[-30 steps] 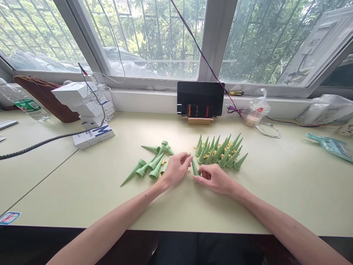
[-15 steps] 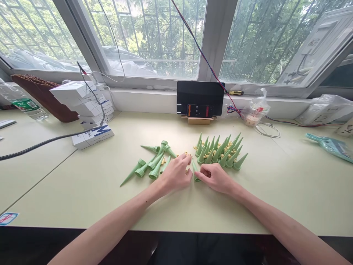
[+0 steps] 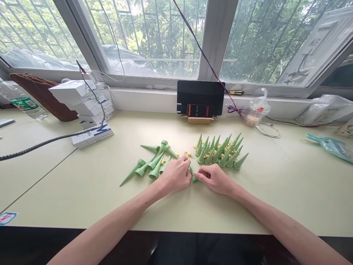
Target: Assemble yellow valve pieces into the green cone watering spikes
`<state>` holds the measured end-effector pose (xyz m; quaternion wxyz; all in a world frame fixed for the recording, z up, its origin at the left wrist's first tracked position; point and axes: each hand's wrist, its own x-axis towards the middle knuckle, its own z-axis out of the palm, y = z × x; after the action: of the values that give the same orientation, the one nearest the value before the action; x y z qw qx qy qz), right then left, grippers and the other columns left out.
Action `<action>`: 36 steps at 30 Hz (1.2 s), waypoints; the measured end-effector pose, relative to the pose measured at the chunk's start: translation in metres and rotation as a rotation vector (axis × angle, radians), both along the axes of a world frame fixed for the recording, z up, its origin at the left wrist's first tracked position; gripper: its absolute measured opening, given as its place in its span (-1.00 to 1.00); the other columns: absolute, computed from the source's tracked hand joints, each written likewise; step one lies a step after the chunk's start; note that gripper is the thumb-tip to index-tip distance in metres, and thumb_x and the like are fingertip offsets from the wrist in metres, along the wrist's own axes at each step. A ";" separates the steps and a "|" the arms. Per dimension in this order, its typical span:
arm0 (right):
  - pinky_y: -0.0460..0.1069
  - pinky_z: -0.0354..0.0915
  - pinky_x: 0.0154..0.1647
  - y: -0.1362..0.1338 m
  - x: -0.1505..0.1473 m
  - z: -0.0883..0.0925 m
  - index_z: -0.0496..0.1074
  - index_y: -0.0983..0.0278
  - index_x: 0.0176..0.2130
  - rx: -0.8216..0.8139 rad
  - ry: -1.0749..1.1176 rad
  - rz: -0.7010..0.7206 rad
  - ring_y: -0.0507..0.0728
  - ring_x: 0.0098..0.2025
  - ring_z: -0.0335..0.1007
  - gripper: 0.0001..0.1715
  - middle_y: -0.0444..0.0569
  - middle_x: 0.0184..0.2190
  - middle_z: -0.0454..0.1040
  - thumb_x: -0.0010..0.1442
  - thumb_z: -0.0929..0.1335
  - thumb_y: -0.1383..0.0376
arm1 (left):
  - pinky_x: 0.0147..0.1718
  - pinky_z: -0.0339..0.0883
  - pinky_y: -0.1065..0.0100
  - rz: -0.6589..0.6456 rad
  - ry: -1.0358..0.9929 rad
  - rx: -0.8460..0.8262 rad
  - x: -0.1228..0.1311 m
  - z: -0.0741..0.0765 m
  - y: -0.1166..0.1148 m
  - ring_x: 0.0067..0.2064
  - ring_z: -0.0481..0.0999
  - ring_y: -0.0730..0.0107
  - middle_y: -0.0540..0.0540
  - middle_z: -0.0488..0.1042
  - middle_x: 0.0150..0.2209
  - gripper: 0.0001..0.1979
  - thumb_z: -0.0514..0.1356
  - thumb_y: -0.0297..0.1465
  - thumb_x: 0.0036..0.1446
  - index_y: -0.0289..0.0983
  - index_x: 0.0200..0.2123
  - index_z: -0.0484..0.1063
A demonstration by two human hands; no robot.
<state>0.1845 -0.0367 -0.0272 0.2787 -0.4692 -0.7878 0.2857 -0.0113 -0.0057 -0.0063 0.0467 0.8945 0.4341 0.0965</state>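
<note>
One green plant watering spike [image 3: 194, 178] lies between my hands, its wide capped end toward me. My left hand [image 3: 178, 173] has its fingers closed round the narrow end, which they hide. The thumb of my right hand [image 3: 215, 178] touches the cap end, and its other fingers are curled in. Small yellow valve pieces [image 3: 188, 154] lie just beyond my left fingertips. To the left is a loose pile of green spikes [image 3: 156, 162]. On the right, several spikes stand point up in rows [image 3: 220, 151], with yellow pieces among them.
At the back a phone [image 3: 199, 110] showing a timer leans on a black tablet [image 3: 202, 92]. White boxes [image 3: 92, 136] and a water bottle [image 3: 29, 106] are at the left. A bagged cup [image 3: 255, 112] and a teal dustpan [image 3: 331, 145] are on the right.
The spike between my hands has shifted slightly left, its narrow end now behind my left fingers. My left hand has drawn back a little, exposing more yellow pieces; my right hand has barely moved.
</note>
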 end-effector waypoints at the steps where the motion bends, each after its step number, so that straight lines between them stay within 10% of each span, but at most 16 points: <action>1: -0.08 0.00 -0.53 0.000 0.000 0.000 0.34 0.30 -0.49 0.000 -0.001 0.005 -0.03 -0.58 0.04 -0.55 -0.23 -0.65 0.20 0.34 0.28 0.10 | -0.55 0.03 0.30 0.006 -0.001 0.000 0.000 0.000 0.000 -0.50 0.34 0.36 -0.08 0.34 -0.38 -0.89 0.04 -0.47 0.07 -0.25 -0.49 0.24; 18: -0.05 -0.04 -0.53 0.000 0.002 0.004 0.19 0.27 -0.56 0.084 0.059 0.004 -0.02 -0.57 -0.10 -0.48 -0.22 -0.63 0.05 0.40 0.18 0.13 | -0.49 0.19 0.38 0.037 -0.469 0.012 0.003 0.005 0.001 -0.51 0.31 0.50 -0.02 0.43 -0.31 -0.92 0.08 -0.46 0.20 -0.24 -0.37 0.26; 36: -0.06 0.30 -0.53 -0.002 0.003 0.008 0.42 0.28 -0.18 0.071 0.295 -0.093 0.02 -0.57 0.27 -0.65 -0.08 -0.48 0.43 0.39 0.22 0.09 | -0.39 0.36 0.40 -0.174 -0.645 -0.082 0.008 -0.002 -0.005 -0.44 0.41 0.52 -0.03 0.40 -0.29 -0.92 0.07 -0.40 0.31 -0.25 -0.26 0.33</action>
<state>0.1871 -0.0388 -0.0189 0.4209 -0.4477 -0.7254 0.3103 -0.0034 -0.0103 -0.0086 0.2254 0.8490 0.3225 0.3526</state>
